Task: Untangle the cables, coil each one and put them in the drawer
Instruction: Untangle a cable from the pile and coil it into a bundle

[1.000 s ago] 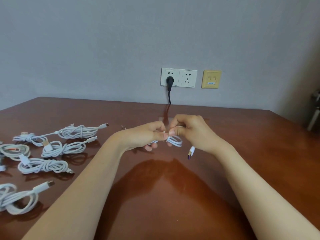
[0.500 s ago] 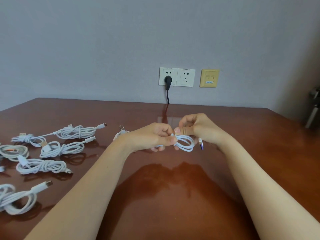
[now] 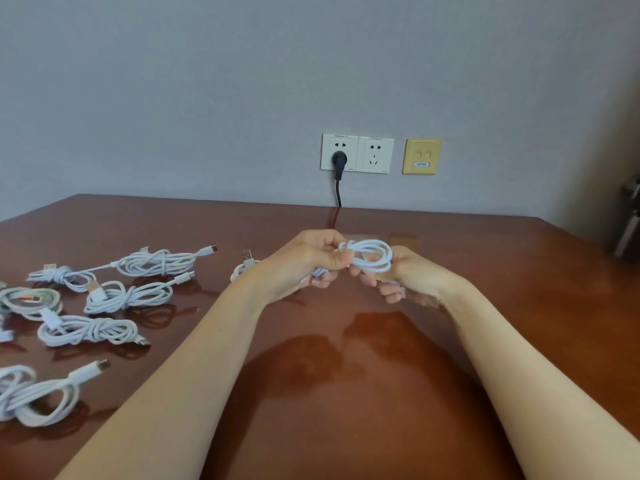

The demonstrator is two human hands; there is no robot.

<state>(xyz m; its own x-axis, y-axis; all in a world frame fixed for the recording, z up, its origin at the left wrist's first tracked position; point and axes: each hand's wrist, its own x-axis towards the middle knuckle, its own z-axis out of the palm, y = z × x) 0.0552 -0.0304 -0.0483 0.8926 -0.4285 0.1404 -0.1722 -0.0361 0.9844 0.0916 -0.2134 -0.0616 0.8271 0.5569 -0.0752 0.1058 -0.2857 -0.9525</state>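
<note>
Above the middle of the brown table (image 3: 346,375) I hold a white cable (image 3: 372,256) wound into a small coil. My left hand (image 3: 308,259) grips one side of the coil, thumb pressed on the strands. My right hand (image 3: 407,271) grips the other side, with the loops arching over its fingers. The cable's USB plug (image 3: 246,256) and a short loop stick out behind my left wrist. Several coiled white cables lie on the table at the left, among them one (image 3: 156,262) at the back and one (image 3: 88,330) nearer me. No drawer is in view.
A black plug (image 3: 338,160) sits in a white double wall socket, its cord dropping behind the table's far edge. A yellow wall plate (image 3: 422,156) is to its right. A dark object (image 3: 628,223) stands past the table's right edge.
The coil has grown into bigger loops between my hands. My right hand turned under the coil and the purple-tipped plug that hung below it is no longer visible.
</note>
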